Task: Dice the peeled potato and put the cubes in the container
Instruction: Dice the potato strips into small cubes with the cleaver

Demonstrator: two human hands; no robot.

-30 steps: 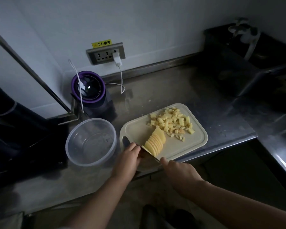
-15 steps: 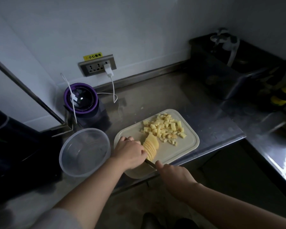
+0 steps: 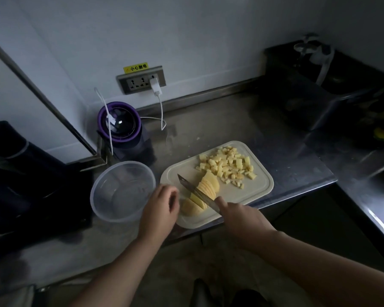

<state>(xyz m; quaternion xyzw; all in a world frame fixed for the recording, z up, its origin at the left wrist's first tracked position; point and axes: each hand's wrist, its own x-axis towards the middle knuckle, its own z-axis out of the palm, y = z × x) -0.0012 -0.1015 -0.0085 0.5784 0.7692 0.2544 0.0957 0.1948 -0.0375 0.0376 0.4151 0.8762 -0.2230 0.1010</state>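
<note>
A cream cutting board (image 3: 256, 191) lies on the steel counter. On its far right lies a heap of potato cubes (image 3: 227, 166). A fan of potato slices (image 3: 208, 185) runs down the board's middle, and a potato piece (image 3: 190, 208) sits at its near left. My right hand (image 3: 242, 220) grips a knife (image 3: 193, 189) whose blade lies across the slices, tip pointing far-left. My left hand (image 3: 162, 209) hovers with loosely curled fingers just left of the potato, holding nothing. The clear round container (image 3: 122, 191) stands left of the board.
A purple-rimmed blender (image 3: 120, 127) stands behind the container, with a white cable to the wall socket (image 3: 142, 79). Dark boxes sit at the left (image 3: 20, 173) and far right (image 3: 308, 91). The counter edge runs just below the board.
My left hand came off the potato slices and drew back to the left. The knife now lies across the slices, its blade in full view.
</note>
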